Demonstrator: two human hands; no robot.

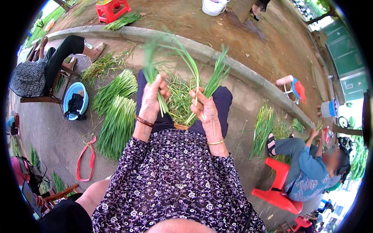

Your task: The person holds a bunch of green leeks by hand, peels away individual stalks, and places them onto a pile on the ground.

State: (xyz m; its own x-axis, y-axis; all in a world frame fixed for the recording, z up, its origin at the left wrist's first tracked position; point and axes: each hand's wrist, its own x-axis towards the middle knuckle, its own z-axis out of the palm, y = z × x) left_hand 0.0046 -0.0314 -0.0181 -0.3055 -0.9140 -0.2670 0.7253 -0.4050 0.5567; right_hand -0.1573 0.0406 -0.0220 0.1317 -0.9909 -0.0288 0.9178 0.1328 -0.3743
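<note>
Purple floral cloth, the wearer's shirt (175,174), fills the bottom of my view. Just past it, I see the left hand (153,95), its grip closed around a bunch of green stalks (149,58) with blurred tops; the right hand (204,108) has its grip pinched on thinner stalks (218,75), fanning upward. Between the knees I find a heap of loose strands (178,95). Leftward, bundled greens (118,128) lie on the ground, then a blue basin (71,91). Rightward, a person (312,174) sits on a red chair (278,174). Farthest off, I spot a white bucket (213,8) and red stool (112,11).
</note>
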